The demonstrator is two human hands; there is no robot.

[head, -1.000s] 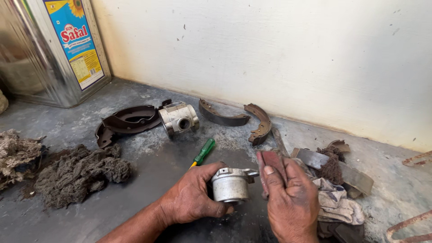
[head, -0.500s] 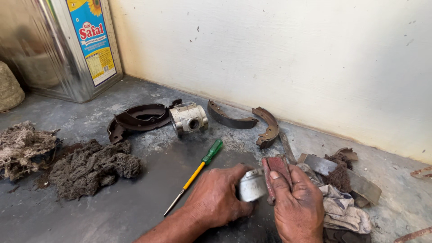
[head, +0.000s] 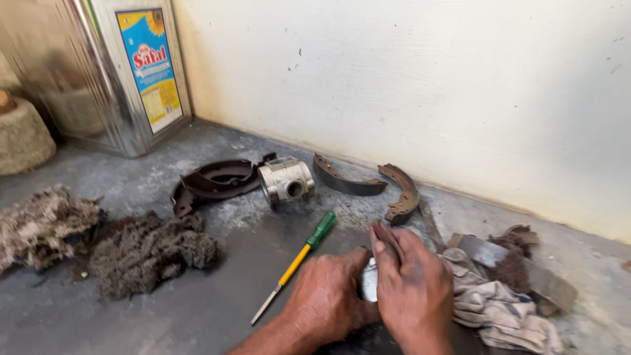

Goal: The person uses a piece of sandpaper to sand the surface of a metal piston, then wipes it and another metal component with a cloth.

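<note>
Rubbing a small metal cylinder, lower centre of the frame.
Our left hand (head: 325, 299) clenches the metal cylinder (head: 369, 284) on the counter (head: 197, 315); our right hand (head: 411, 296) fingers grasp a brown abrasive strip (head: 384, 235) against it. The cylinder's exposed part looks bright; how much remains hidden.

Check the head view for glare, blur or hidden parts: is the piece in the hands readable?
Head view: soft, even daylight, shadows faint. The shiny tin can mirrors its surroundings without blown-out glare. The left hand and right hand look slightly soft and cover most of the small metal part, so only a sliver shows. The screwdriver and metal cylinder look sharp.
</note>
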